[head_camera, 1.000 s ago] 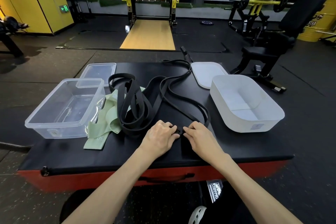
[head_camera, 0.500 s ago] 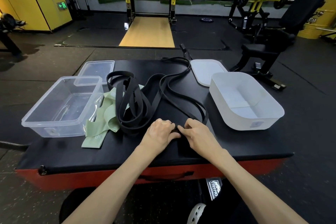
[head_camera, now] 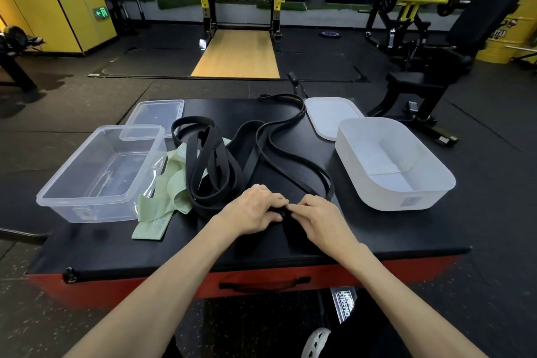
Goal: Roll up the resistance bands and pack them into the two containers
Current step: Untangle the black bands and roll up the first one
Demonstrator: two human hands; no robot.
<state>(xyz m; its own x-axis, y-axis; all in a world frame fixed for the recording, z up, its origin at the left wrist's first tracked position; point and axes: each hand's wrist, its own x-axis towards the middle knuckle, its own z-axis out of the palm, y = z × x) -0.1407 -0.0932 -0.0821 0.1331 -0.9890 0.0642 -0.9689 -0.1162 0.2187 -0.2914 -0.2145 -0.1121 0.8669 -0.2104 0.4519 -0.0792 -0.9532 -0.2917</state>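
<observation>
Head view: our two hands met on the near end of the thin black band.
Our left hand and right hand lay backs-up on the black padded top, fingertips meeting. Each had its fingers curled and pinching the band's end between them; how much was rolled there we could not tell. From the grip the band ran away from us in long loops toward the far edge. Just left of the grip lay a heap of wide black bands, partly over a green band. Farther left stood the clear container, with its clear lid beyond it. Right of the grip stood the white container, with its white lid beyond.
</observation>
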